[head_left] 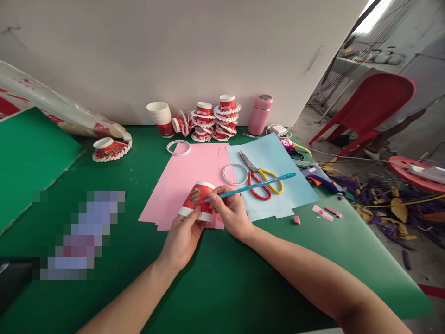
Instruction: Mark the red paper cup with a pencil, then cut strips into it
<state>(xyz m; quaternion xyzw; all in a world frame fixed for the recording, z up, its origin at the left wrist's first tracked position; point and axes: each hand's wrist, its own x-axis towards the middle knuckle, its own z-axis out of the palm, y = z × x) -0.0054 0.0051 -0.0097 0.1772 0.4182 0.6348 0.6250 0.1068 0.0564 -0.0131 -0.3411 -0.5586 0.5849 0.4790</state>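
My left hand (184,240) is closed around the lower part of a red paper cup (193,196) with white bands and a printed figure, held tilted over the paper. In my right hand (232,214) is a slim blue pencil (259,183), its tip at the cup's printed side. Whether the tip touches the cup I cannot tell. Under and behind the cup lie pink paper sheets (168,190). Light blue sheets (295,192) lie to the right, with scissors (255,168) with red and yellow handles on them. A white ring (235,174) rests where the papers meet.
Stacked paper cups (159,113), frilled cups (225,118) and a pink bottle (260,115) stand along the wall. Another frilled cup (111,149) sits at left. On the right are a glue gun (321,178), cables and pink scraps (323,213) on the green table (222,287).
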